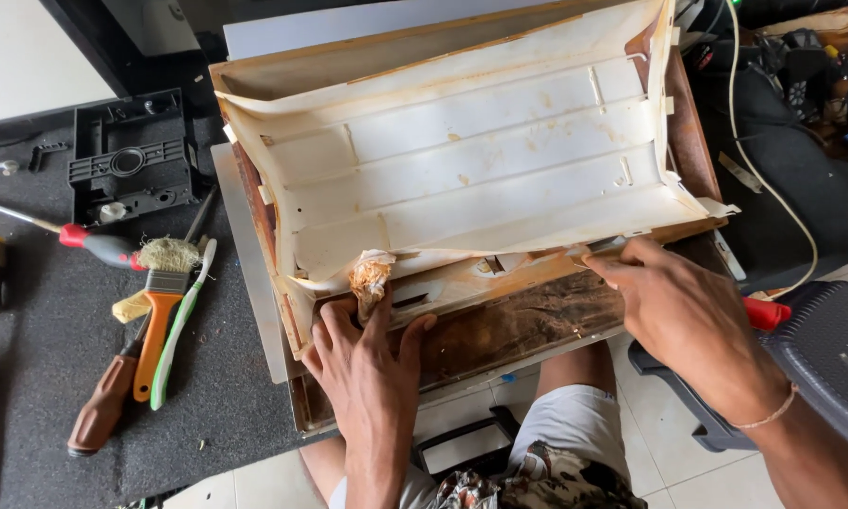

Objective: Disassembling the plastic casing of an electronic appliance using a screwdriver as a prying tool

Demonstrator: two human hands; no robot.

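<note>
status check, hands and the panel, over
Left hand on panel's near edge by a frayed wad. Right hand pinching the near right edge. Brushes lie clear to the left.

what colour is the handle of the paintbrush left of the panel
Orange, seen in the head view: the paintbrush lies on the dark mat beside a green toothbrush.

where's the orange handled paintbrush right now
In the head view it lies on the dark mat at left, the orange-handled paintbrush between a brown-handled tool and a green toothbrush.

No packages, labels, signs or screens.
</note>
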